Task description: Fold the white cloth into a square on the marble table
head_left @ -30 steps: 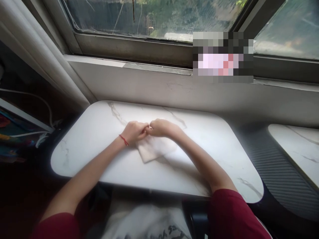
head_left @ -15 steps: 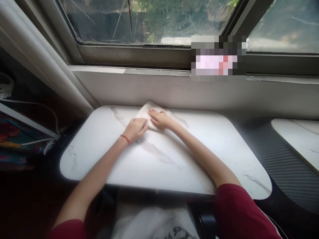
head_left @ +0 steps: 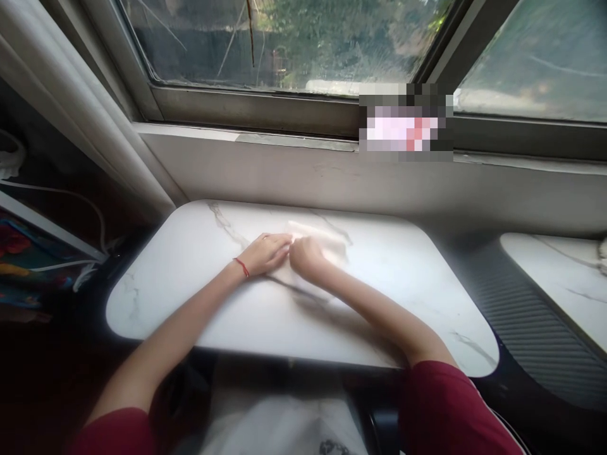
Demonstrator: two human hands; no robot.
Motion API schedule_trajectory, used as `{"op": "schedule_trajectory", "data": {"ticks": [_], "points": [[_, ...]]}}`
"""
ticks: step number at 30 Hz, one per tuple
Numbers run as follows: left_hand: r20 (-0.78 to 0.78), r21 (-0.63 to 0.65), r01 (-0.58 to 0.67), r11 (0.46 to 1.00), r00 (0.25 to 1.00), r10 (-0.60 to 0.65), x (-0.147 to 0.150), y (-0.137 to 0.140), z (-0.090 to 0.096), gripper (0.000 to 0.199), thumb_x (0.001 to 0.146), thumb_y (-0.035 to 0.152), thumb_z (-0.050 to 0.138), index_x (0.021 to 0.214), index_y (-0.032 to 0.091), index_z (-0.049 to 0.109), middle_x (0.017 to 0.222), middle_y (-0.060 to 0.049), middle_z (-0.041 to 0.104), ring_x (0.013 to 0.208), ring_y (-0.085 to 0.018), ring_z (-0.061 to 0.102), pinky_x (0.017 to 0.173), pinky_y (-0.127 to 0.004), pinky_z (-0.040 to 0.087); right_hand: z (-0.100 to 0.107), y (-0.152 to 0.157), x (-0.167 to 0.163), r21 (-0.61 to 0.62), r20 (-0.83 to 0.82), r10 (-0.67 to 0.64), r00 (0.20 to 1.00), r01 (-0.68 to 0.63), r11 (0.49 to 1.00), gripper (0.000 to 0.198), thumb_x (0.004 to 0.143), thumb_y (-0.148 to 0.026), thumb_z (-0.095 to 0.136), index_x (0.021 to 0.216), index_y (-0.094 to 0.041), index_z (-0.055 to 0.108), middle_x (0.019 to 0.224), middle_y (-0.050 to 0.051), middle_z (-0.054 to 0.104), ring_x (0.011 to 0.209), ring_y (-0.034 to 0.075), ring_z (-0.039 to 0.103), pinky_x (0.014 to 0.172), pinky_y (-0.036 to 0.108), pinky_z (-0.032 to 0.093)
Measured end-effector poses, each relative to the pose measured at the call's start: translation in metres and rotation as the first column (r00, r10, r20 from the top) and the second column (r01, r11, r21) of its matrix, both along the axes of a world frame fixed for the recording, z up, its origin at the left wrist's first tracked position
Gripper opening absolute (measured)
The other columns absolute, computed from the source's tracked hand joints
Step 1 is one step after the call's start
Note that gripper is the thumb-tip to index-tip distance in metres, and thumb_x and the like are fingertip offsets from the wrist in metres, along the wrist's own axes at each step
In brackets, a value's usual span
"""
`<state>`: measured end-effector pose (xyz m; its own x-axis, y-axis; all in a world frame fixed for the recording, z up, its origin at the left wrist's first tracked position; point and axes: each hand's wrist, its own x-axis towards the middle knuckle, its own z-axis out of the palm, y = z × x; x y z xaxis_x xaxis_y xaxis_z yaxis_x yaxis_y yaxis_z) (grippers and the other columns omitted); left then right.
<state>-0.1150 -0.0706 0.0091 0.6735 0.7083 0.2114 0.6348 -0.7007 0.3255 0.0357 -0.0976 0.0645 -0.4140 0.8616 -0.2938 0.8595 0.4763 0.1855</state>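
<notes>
A pale cream cloth lies rumpled on the white marbled tabletop, partly hidden under my hands. My right hand is curled into a fist around part of it. Close against it on the left, my left hand, with a red string bracelet at the wrist, has its fingers and thumb drawn together on the cloth's near left edge. The fingertips of both hands meet, and the cloth between them is mostly covered.
Behind the table, a wall runs up to a window sill, with a blurred-out item above it. A curtain hangs at the left, near white cables. On the right are a grey ribbed surface and another marbled top.
The cloth has shifted right and toward me, turning from a flat folded shape into a rumpled one. My right hand has gone from spread fingers to a fist; my left has moved slightly right.
</notes>
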Motion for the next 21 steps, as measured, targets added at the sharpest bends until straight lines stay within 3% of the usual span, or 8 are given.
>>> {"op": "schedule_trajectory", "data": {"ticks": [3,5,8,12,16,21], "points": [[0.065,-0.050,0.129,0.990,0.990,-0.125,0.008,-0.008,0.004,0.036,0.099,0.032,0.034,0.114,0.020,0.065,0.118,-0.007,0.074,0.110,-0.022,0.066,0.108,-0.041,0.040,0.009,-0.033,-0.007,-0.098,0.049,0.087,0.995,-0.082,0.992,0.023,0.089,-0.008,0.055,0.100,-0.008,0.075,0.099,0.020,0.075,0.097,0.028,0.071,0.085,0.037,0.054],[0.115,-0.072,0.198,0.977,0.975,-0.190,0.012,-0.012,0.006,0.033,0.099,0.034,0.037,0.102,0.021,0.067,0.102,-0.004,0.077,0.096,-0.020,0.068,0.108,-0.040,0.040,0.015,-0.049,-0.012,-0.156,0.067,0.151,0.986,-0.139,0.978,0.024,0.089,-0.008,0.055,0.101,-0.010,0.076,0.103,0.017,0.076,0.101,0.028,0.071,0.094,0.039,0.052],[0.165,-0.074,0.232,0.970,0.962,-0.217,0.014,-0.015,0.004,0.033,0.099,0.037,0.039,0.094,0.021,0.068,0.095,-0.003,0.077,0.090,-0.018,0.067,0.107,-0.040,0.039,0.022,-0.057,-0.016,-0.222,0.089,0.190,0.978,-0.166,0.961,0.027,0.093,-0.011,0.051,0.102,-0.008,0.076,0.114,0.019,0.074,0.112,0.031,0.068,0.102,0.042,0.049],[0.150,-0.022,0.113,0.993,0.983,-0.108,0.011,-0.011,0.001,0.039,0.099,0.037,0.035,0.097,0.021,0.070,0.097,-0.006,0.076,0.097,-0.021,0.065,0.107,-0.043,0.040,0.026,-0.044,-0.010,-0.219,0.064,0.079,0.995,-0.063,0.974,0.035,0.100,-0.014,0.041,0.115,-0.009,0.073,0.133,0.018,0.066,0.122,0.026,0.063,0.098,0.034,0.050],[0.103,0.010,0.008,1.000,0.995,-0.009,0.008,-0.008,0.003,0.042,0.101,0.034,0.029,0.107,0.021,0.069,0.106,-0.006,0.075,0.107,-0.023,0.063,0.111,-0.048,0.035,0.025,-0.018,-0.001,-0.171,0.093,-0.058,0.994,0.073,0.983,0.038,0.097,-0.008,0.041,0.122,-0.006,0.069,0.126,0.021,0.068,0.112,0.028,0.068,0.082,0.033,0.053],[0.033,0.063,0.049,0.997,0.998,-0.051,0.010,-0.009,0.003,0.040,0.102,0.035,0.032,0.120,0.020,0.065,0.119,-0.008,0.073,0.121,-0.025,0.059,0.113,-0.049,0.030,0.015,0.020,0.014,-0.106,0.137,-0.247,0.959,0.262,0.959,0.039,0.091,-0.006,0.048,0.124,-0.003,0.068,0.129,0.027,0.065,0.114,0.033,0.067,0.082,0.039,0.052]]}}
